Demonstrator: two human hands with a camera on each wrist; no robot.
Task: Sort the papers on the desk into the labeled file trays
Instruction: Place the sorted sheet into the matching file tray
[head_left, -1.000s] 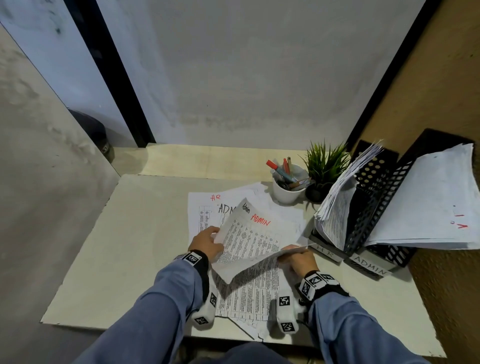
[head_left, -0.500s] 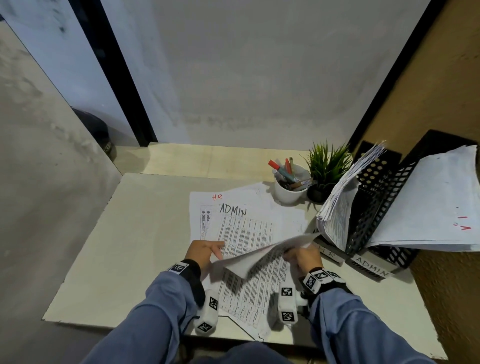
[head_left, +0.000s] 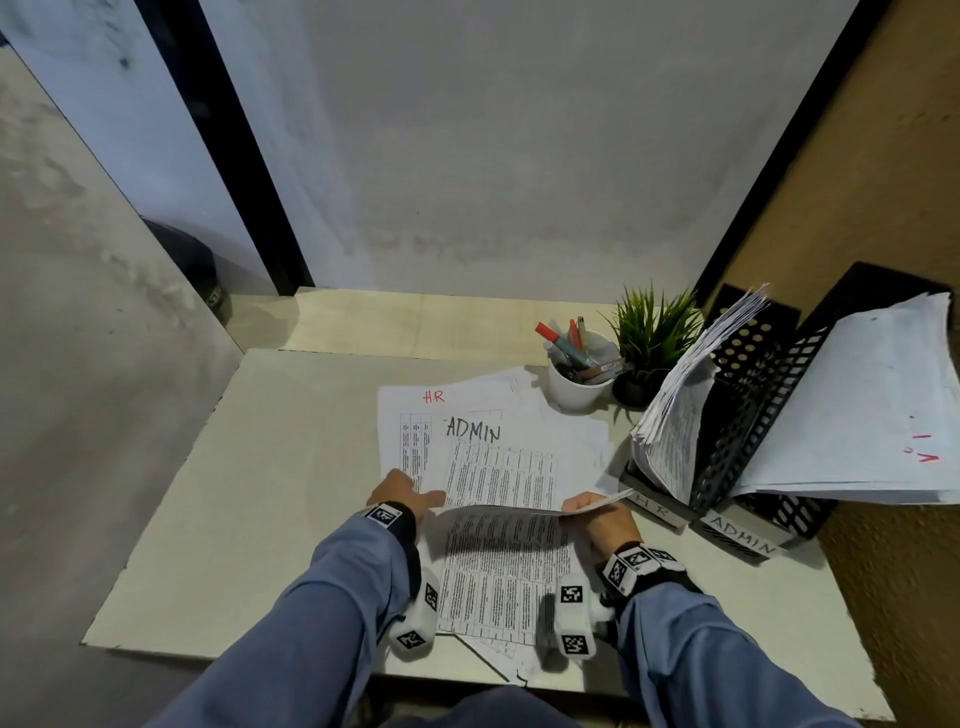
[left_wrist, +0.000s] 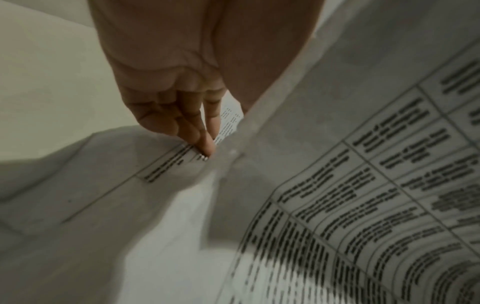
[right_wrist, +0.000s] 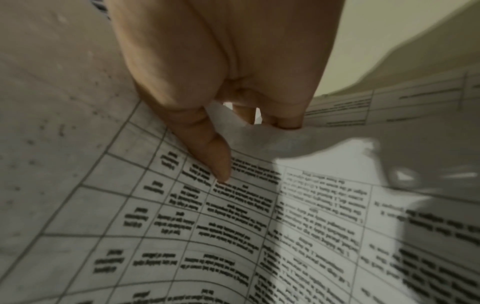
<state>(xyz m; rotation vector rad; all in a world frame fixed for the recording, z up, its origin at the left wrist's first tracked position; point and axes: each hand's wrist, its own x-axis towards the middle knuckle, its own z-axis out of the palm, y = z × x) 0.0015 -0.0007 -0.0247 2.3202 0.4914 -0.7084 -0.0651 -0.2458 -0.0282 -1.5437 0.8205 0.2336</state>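
A loose pile of printed papers (head_left: 498, 571) lies on the desk; its top sheet reads "ADMIN" (head_left: 472, 431), and a sheet marked "HR" (head_left: 434, 397) lies beneath. My right hand (head_left: 597, 519) pinches one lifted sheet (head_left: 610, 499) by its right edge, thumb (right_wrist: 218, 162) on the printed side. The sheet hangs nearly level above the pile. My left hand (head_left: 402, 491) rests straight fingers (left_wrist: 205, 144) on the pile beside the sheet's left edge. Two black mesh trays stand at right, labelled HR (head_left: 654, 506) and ADMIN (head_left: 740, 538), both holding papers.
A white cup of pens (head_left: 576, 384) and a small potted plant (head_left: 652, 332) stand behind the pile, next to the HR tray. A brown wall (head_left: 883, 208) runs behind the trays. The desk's left half (head_left: 260, 493) is bare surface.
The lifted sheet has dropped from steeply tilted to nearly level and shifted right. My left hand has let go of its left edge and now rests on the pile.
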